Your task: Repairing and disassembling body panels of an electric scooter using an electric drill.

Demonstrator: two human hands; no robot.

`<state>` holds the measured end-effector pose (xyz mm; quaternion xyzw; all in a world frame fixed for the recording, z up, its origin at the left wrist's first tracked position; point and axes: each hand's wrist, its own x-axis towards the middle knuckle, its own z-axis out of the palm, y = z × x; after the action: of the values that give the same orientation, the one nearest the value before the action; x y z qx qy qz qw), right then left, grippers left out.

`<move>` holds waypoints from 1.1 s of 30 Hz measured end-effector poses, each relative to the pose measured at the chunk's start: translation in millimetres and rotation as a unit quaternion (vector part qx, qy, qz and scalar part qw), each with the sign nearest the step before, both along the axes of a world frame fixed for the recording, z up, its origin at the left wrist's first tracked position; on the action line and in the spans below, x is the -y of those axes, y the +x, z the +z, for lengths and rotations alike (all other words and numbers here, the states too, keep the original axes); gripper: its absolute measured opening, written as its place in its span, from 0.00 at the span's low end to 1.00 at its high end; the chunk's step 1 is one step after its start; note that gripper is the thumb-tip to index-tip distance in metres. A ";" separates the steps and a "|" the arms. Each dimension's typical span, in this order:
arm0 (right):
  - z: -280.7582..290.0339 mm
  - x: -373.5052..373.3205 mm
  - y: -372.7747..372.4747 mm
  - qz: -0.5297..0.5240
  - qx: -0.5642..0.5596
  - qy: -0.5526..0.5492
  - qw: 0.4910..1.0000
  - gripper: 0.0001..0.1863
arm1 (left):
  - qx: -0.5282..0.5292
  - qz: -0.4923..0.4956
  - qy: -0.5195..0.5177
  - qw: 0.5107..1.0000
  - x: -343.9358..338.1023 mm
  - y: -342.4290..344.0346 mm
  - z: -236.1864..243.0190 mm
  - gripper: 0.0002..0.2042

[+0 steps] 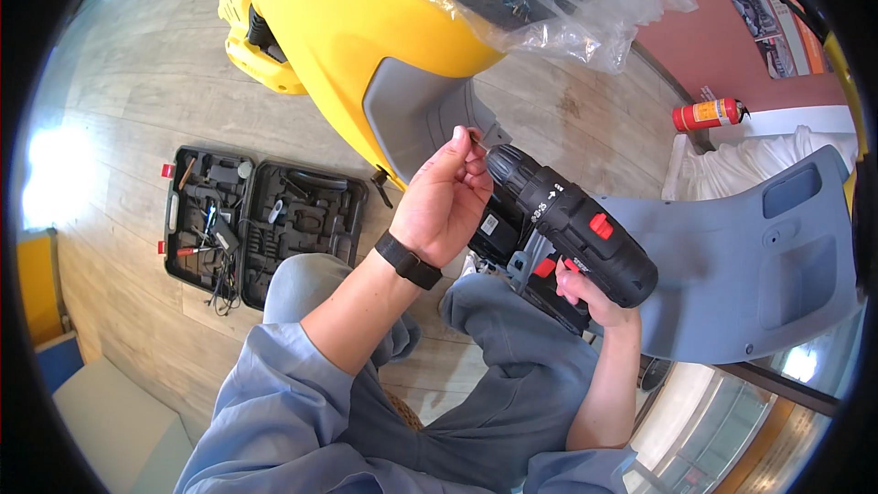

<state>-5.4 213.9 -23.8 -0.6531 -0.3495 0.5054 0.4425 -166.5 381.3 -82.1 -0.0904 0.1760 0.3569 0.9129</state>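
My right hand (pixel 593 297) is wrapped around the grip of a black cordless drill (pixel 585 224) with red buttons, one finger at its trigger. The drill's chuck points up and left, toward my left hand (pixel 448 185). That hand is closed, thumb and fingertips pinching a small, thin piece right at the chuck's tip; whether it is a screw or a drill bit I cannot tell. A black watch is on my left wrist. Just beyond my fingertips lies the grey footwell of a yellow vehicle body (pixel 343 37).
An open black tool case (pixel 302 229) with cables and hand tools lies on the wooden floor to the left. A large grey plastic panel (pixel 713 274) stands on the right. Clear plastic wrap (pixel 631 0) hangs over the seat. A red fire extinguisher (pixel 709 114) is by the wall.
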 end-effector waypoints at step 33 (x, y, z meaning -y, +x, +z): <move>-5.5 5.4 4.4 0.010 0.029 0.009 0.999 0.09 | -0.018 -0.006 0.008 1.000 1.6 2.4 -1.4 0.09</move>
<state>-1.0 208.6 -29.3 -0.6604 -0.3730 0.4872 0.4328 -164.0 379.8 -83.5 -0.0757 0.1905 0.3546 0.9123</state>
